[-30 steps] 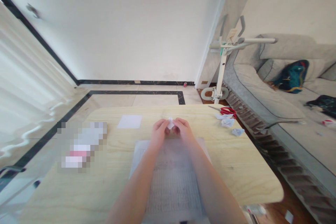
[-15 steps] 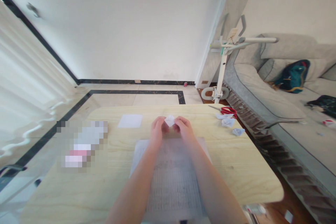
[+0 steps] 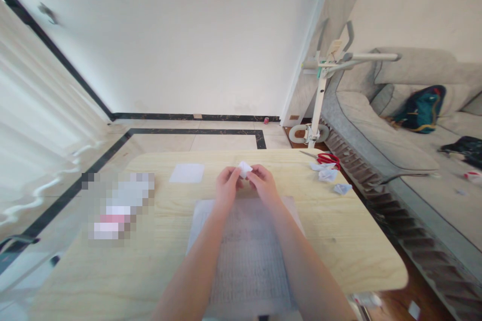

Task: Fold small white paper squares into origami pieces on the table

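Note:
Between my two hands, above the far half of the wooden table (image 3: 169,256), is a small piece of folded white paper (image 3: 244,168). My left hand (image 3: 227,184) pinches its left side and my right hand (image 3: 262,180) its lower right side; both are closed, and some fingertips are hidden behind the paper. Under my forearms lies a printed sheet (image 3: 250,261) covered with fine lines of text. A flat square of white paper (image 3: 187,173) rests to the left of my left hand.
Red-handled scissors (image 3: 327,160) lie at the far right corner, beside several folded papers (image 3: 327,175). Another folded paper (image 3: 342,188) sits nearer. A blurred-out pinkish patch (image 3: 116,210) covers the table's left side. A grey sofa (image 3: 391,145) and white exercise machine (image 3: 318,105) stand beyond.
The folded paper has turned slightly and come up a little between my fingers. My hands have barely shifted; the other things on the table stay where they were.

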The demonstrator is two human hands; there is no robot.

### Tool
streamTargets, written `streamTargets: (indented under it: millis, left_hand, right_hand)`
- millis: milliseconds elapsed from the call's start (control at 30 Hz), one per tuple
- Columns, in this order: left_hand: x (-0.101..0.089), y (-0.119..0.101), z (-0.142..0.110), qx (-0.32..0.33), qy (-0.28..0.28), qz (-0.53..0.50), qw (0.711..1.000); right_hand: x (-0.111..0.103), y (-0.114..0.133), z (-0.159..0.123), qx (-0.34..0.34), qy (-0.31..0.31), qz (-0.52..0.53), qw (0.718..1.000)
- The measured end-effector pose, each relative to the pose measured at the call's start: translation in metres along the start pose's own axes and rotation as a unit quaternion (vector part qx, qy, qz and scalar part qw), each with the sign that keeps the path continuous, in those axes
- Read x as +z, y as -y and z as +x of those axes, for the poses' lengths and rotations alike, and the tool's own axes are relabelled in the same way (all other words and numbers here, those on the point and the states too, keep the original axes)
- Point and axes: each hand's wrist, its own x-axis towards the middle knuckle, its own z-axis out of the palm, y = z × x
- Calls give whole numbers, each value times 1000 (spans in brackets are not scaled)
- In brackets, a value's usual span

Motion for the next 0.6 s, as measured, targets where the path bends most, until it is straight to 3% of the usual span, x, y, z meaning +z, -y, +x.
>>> streamTargets:
  millis: [233,400,600]
  left_hand:
    - [1,3,-1,22,6,33,999]
    - [3,9,-3,137,-65,153,977]
    - [2,17,-1,240,-19,217,946]
  right_hand:
    - [-1,-5,2,-7,-7,-9,1000]
    - [-2,-7,3,8,-35,-8,999]
    - [-2,-10,4,-59,-64,-75,993]
